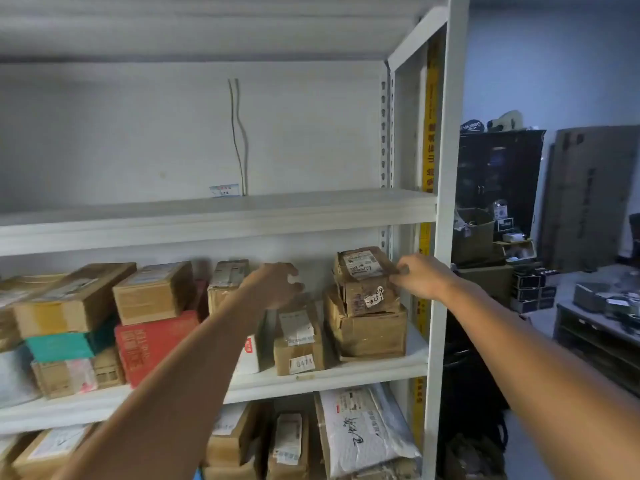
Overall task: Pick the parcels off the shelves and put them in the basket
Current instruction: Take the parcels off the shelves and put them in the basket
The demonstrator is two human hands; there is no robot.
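Note:
A white metal shelf rack (pixel 346 374) holds several cardboard parcels. At the right end of the middle shelf a small taped brown parcel (pixel 363 282) with white labels sits on top of a larger brown box (pixel 374 332). My right hand (pixel 420 277) pinches the right upper edge of that small parcel. My left hand (pixel 277 285) reaches in above a narrow brown parcel (pixel 299 341) marked with a number label, fingers loosely curled and holding nothing. No basket is in view.
More parcels fill the left of the middle shelf, among them a red box (pixel 152 344) and a teal one (pixel 65 344). A grey mailer bag (pixel 363 431) lies on the shelf below. The upper shelf (pixel 207 216) is bare. Cabinets and boxes (pixel 498 202) stand to the right.

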